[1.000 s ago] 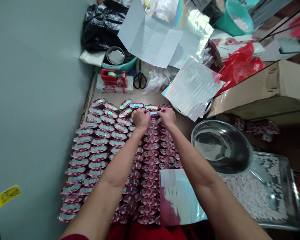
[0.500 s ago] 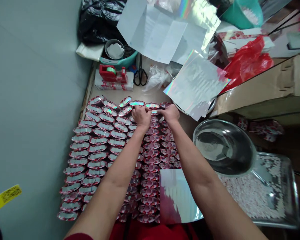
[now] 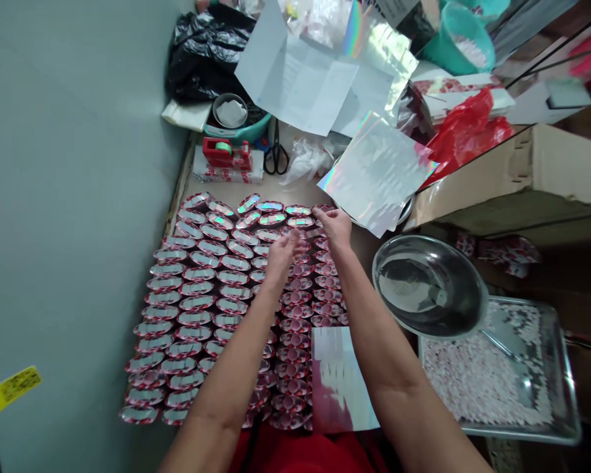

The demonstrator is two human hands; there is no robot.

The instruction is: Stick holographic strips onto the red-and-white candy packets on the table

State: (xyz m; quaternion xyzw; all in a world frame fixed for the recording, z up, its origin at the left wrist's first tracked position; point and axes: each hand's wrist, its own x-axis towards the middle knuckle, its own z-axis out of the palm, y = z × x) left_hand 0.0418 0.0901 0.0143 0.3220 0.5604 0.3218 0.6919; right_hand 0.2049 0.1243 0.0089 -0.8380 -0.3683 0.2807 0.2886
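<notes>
Rows of small oval-topped red-and-white packs (image 3: 195,289) cover the table under my arms. Many on the left have a pale shiny strip across the top; those on the right show a round pinkish spot. My left hand (image 3: 284,255) hovers low over the middle rows, fingers apart and loosely bent, with nothing visible in it. Beside it, my right hand (image 3: 335,226) reaches to the far end of the right rows. Its fingertips are drawn together over a pack top; any small piece between them is too faint to name. A shiny label sheet (image 3: 342,381) lies near my body.
Right of the packs are a steel bowl (image 3: 428,286) and a metal tray (image 3: 561,381) of white bits with a spoon. Behind stand a red tape dispenser (image 3: 226,154), black scissors (image 3: 276,157), more shiny sheets (image 3: 374,174) and a cardboard box (image 3: 492,171). A wall (image 3: 69,197) borders the left.
My hands were together at a shiny strip on a far pack; that strip now lies on the pack. My left hand has drawn back toward me, and the view has shifted slightly.
</notes>
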